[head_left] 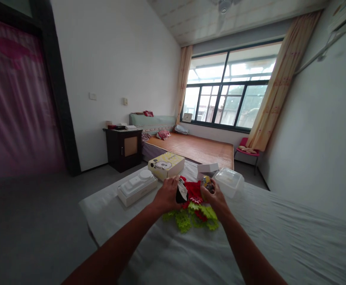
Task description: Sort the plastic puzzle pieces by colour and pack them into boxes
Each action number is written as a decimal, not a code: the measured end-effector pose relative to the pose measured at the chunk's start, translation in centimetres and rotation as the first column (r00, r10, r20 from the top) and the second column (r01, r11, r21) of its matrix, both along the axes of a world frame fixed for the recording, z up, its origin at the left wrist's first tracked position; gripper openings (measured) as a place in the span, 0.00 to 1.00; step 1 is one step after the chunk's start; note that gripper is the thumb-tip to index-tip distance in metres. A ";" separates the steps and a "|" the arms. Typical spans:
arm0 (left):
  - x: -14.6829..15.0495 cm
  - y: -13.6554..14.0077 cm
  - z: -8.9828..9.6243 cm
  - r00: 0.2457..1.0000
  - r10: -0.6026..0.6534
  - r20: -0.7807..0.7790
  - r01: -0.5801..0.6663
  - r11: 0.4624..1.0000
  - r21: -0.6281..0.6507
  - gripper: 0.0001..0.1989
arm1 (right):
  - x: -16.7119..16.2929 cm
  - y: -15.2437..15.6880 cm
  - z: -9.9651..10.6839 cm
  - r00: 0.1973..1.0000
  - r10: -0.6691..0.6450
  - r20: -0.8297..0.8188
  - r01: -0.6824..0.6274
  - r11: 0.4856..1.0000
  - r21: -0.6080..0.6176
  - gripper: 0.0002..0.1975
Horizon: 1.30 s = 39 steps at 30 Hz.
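Observation:
My left hand (167, 194) is closed around a small black and white item (182, 192), whose kind I cannot make out. In my right hand (216, 196) is a small roundish item with a yellow and grey pattern (206, 183), gripped between thumb and fingers. Between and below both hands lie several red pieces (193, 190) and bright green pieces (183, 221) with notched edges, heaped on the grey cloth (149, 241). The red ones are partly hidden behind my hands.
A yellow box with a cartoon face (165, 165) stands behind my left hand. Left of it is an open white box with a white device (137, 186). A white box (208, 170) and a clear plastic container (229, 181) sit behind my right hand. Beyond is a bed (196, 146).

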<state>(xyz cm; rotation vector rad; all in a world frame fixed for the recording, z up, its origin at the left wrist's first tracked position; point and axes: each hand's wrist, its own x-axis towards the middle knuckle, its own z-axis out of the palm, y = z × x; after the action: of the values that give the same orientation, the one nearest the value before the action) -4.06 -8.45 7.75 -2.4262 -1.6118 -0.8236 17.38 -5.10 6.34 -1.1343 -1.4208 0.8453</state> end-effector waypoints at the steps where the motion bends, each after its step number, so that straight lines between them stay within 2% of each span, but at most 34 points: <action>1: 0.3 0.2 0.4 0.998 -0.021 -0.064 0.022 1.000 0.013 0.53 | 0.9 -0.1 -0.3 0.999 -0.036 -0.025 0.036 0.999 0.000 0.44; 4: 1.3 1.1 1.5 0.968 -0.032 -0.248 0.040 0.999 0.028 0.52 | 3.2 -0.7 -1.6 0.991 -0.126 -0.040 0.127 0.991 0.030 0.45; 7: 1.8 2.5 2.5 0.933 0.038 -0.359 -0.027 0.999 0.034 0.51 | 4.4 -1.3 -2.9 0.987 -0.153 -0.048 0.155 0.987 0.042 0.44; 11: 0.8 4.0 3.6 0.913 0.150 -0.378 -0.140 0.989 0.053 0.50 | 5.4 -1.7 -4.2 0.985 -0.147 -0.094 0.151 0.988 0.034 0.45; 14: -0.8 3.8 4.2 0.898 0.191 -0.396 -0.185 0.981 0.054 0.49 | 5.8 -1.8 -4.8 0.985 -0.134 -0.105 0.139 0.989 0.046 0.43; 18: -2.2 1.5 4.3 0.861 0.094 -0.501 -0.121 0.992 -0.022 0.55 | 6.0 -1.6 -5.2 0.989 -0.120 -0.092 0.124 0.992 0.038 0.43; 22: -1.2 -0.6 4.1 0.838 -0.031 -0.544 0.010 0.999 -0.041 0.58 | 5.5 -1.6 -5.2 0.990 -0.127 -0.057 0.130 0.990 0.051 0.42; 24: 0.0 -0.7 4.2 0.847 -0.077 -0.526 0.074 0.997 -0.026 0.53 | 5.3 -1.6 -5.2 0.992 -0.124 -0.036 0.126 0.990 0.064 0.43; 28: 1.7 0.8 5.0 0.881 -0.065 -0.469 0.081 0.997 0.014 0.30 | 5.5 -1.9 -5.3 0.991 -0.136 -0.010 0.137 0.989 0.051 0.44; 31: 1.5 1.8 6.0 0.905 -0.073 -0.419 0.083 0.997 0.006 0.26 | 5.9 -1.9 -5.2 0.987 -0.159 0.004 0.158 0.987 0.037 0.45; 34: 0.8 1.8 6.8 0.926 -0.057 -0.372 0.067 0.998 0.016 0.30 | 6.0 -2.0 -4.8 0.984 -0.175 0.008 0.175 0.984 0.030 0.46; 37: 0.6 1.1 6.6 0.958 -0.092 -0.271 0.097 0.995 0.005 0.48 | 5.6 -2.3 -4.2 0.991 -0.132 -0.001 0.132 0.991 0.034 0.45; 39: 1.2 0.4 5.5 0.977 -0.164 -0.135 0.163 0.986 -0.024 0.58 | 5.0 -2.7 -3.6 0.998 -0.063 -0.015 0.064 0.997 0.049 0.44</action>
<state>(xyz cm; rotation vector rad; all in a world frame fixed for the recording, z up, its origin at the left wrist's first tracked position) -2.91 -8.06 13.21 -2.5888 -1.3890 -0.6530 22.34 -7.81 2.72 -1.1286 -1.3805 0.7670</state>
